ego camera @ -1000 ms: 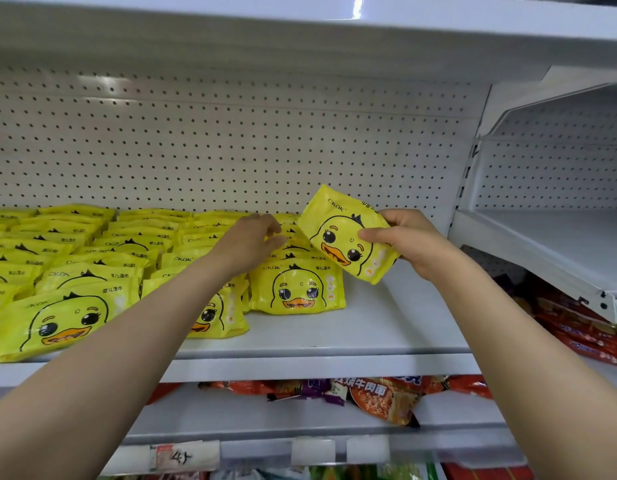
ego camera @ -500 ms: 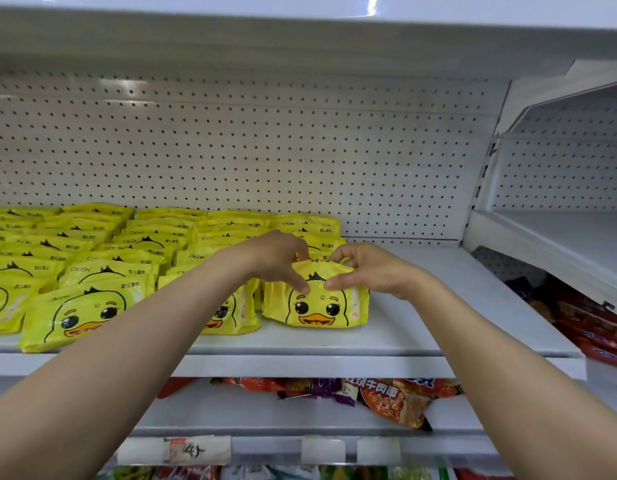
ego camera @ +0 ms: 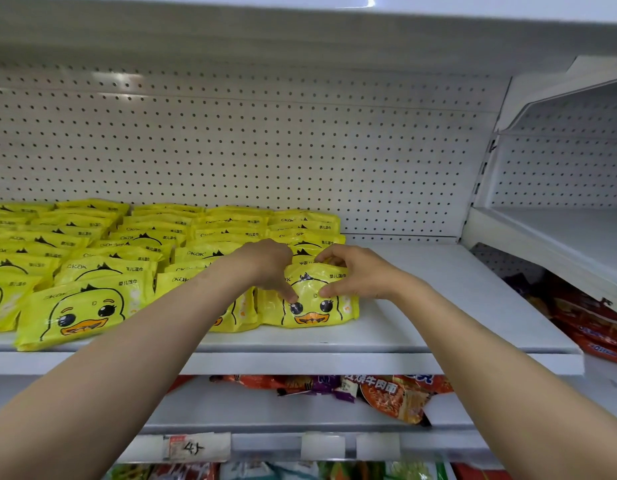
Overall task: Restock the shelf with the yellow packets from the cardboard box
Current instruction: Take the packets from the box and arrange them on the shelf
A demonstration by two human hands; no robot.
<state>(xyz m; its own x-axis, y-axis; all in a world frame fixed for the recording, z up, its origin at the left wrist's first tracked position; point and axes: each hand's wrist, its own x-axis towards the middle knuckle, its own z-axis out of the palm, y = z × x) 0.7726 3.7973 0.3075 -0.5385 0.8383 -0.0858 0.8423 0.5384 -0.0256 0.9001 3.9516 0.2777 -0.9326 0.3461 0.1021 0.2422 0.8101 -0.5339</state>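
Showing front yellow packet (ego camera: 309,299), held aloft a sec ago, now set on shelf (ego camera: 421,327) at row's right end; pinched by left hand (ego camera: 269,265) & right hand (ego camera: 355,271). Release pending.

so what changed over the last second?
The right hand brought the raised front packet down onto the shelf, at the right end of the rows. The left hand joined it; both now hold it there. The other packets stayed put.
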